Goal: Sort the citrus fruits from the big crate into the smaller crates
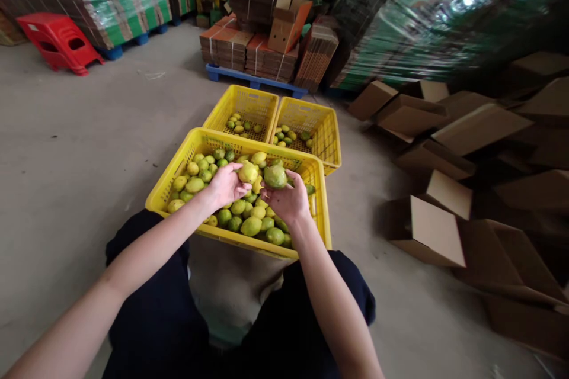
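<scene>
My left hand [227, 185] is closed round a yellow lemon [248, 173], its fingers and thumb at the fruit's near side. Beside it, my right hand [288, 198] grips a larger greenish lemon [275, 176]. The two fruits are held close together above a wide yellow crate [155, 195]. In that crate lie many lemons [251, 226], some yellow and some green. My hands and forearms hide part of the fruit below them.
Behind the wide crate stand two more yellow crates, a left one [217, 109] and a right one [333, 136], each with several lemons at the bottom. Open cardboard boxes [438, 231] are heaped at the right. A red stool [62, 41] and a blue pallet [258, 80] of flattened cartons stand farther back.
</scene>
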### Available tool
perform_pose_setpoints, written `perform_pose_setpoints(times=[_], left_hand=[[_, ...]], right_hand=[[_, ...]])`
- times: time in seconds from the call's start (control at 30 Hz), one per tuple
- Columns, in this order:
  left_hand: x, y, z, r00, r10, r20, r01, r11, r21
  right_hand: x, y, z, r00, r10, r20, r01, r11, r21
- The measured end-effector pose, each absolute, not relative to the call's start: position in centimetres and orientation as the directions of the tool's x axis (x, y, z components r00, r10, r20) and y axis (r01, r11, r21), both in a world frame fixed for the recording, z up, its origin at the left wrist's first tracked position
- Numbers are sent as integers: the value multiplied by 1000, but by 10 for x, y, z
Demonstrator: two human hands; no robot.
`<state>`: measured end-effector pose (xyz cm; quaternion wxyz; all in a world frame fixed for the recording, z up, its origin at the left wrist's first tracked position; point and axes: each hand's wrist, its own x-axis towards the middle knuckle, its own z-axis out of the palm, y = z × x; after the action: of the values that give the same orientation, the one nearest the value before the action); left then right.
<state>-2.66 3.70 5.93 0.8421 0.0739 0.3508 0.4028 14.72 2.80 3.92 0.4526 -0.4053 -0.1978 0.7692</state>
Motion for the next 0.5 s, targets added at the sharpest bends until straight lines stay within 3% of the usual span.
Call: perform_pose_setpoints(times=[0.2, 0.27, 0.33, 0.4, 0.5], left_hand=[[-22, 36, 57, 436, 743, -508, -571, 665, 482], [-21, 35, 53, 418, 778, -469, -526, 628, 573], [-21, 34, 50, 311, 874, -373, -492, 484, 724], [-22, 32, 50, 155, 965, -212, -442, 260, 859], [-26, 29, 53, 45, 999, 19, -318, -4, 948]], right_hand=[[146, 29, 36, -319, 852, -415, -417, -520, -746], [145, 28, 37, -229, 901, -368, -371, -430, -823], [145, 24, 40, -2, 977, -213, -270, -206, -941], [147, 19, 44, 206, 978, 34, -62, 48, -997], [151, 13, 48, 257, 919, 299, 193, 254, -948]])
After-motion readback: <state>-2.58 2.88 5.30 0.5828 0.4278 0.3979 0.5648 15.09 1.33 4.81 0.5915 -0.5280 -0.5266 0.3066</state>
